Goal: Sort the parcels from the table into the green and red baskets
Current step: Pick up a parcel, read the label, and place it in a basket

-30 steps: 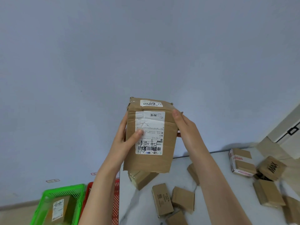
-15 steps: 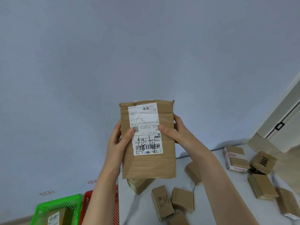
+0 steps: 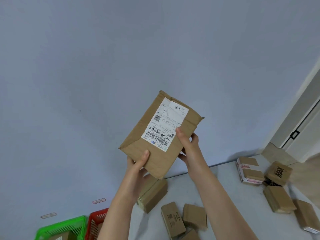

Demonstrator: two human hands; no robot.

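Observation:
A brown cardboard parcel point(image 3: 138, 141) with a white shipping label is held up in front of the wall, tilted to the right. My left hand point(image 3: 136, 163) grips its lower corner, thumb on the front face. My right hand point(image 3: 187, 146) grips its right edge, thumb on the label's corner. At the bottom left stands the green basket point(image 3: 60, 227) with a parcel inside, and the red basket point(image 3: 96, 220) is next to it, partly hidden by my left arm.
The white table point(image 3: 230, 187) carries several brown parcels: a large one point(image 3: 152, 194) below my left hand, small ones point(image 3: 173, 220) near the front, and a group at the right with a box point(image 3: 278, 173) marked MAX. A door frame point(image 3: 297, 118) stands at the right.
The parcel has turned from upright to tilted right. My left hand slid from its left side down to the lower corner. The view shifted, showing less of the green basket.

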